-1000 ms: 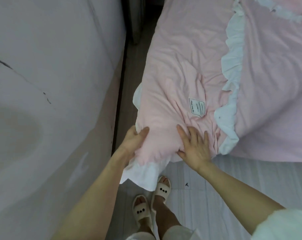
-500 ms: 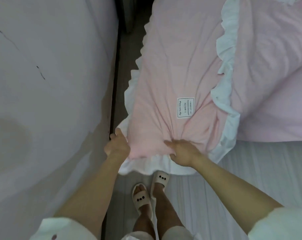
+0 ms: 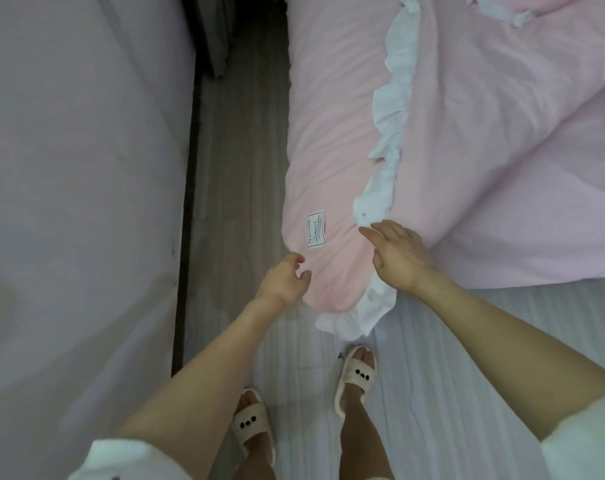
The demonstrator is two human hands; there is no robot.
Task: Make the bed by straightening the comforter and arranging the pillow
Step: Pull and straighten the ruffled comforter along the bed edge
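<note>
The pink fabric comforter with a white ruffled border [image 3: 342, 140] lies along the left edge of the bed, its near corner hanging just over the pale striped sheet [image 3: 467, 341], and it is flatter now than half a second ago, when that corner was bunched up in both fists. Both hands have since let go. The left hand [image 3: 283, 284] hovers at the comforter's left side with fingers loosely curled, holding nothing, its fingertips just beside the pink cloth. The right hand [image 3: 396, 256] is spread, fingers straight, lying against the comforter where the white ruffle [image 3: 394, 98] runs down the fold; whether the palm presses the cloth cannot be told. The small white sewn label with dark print [image 3: 316, 229] sits between the two hands, now tilted and smooth, whereas earlier creases ran from it toward the grip. A second pink layer [image 3: 519, 150] is folded over to the right of the ruffle. Below, the person's feet in cream slippers with three black dots [image 3: 358, 372] stand on the sheet. A strip of grey wooden floor [image 3: 238, 133] separates the bed from a pale lilac wall [image 3: 79, 168] on the left.
</note>
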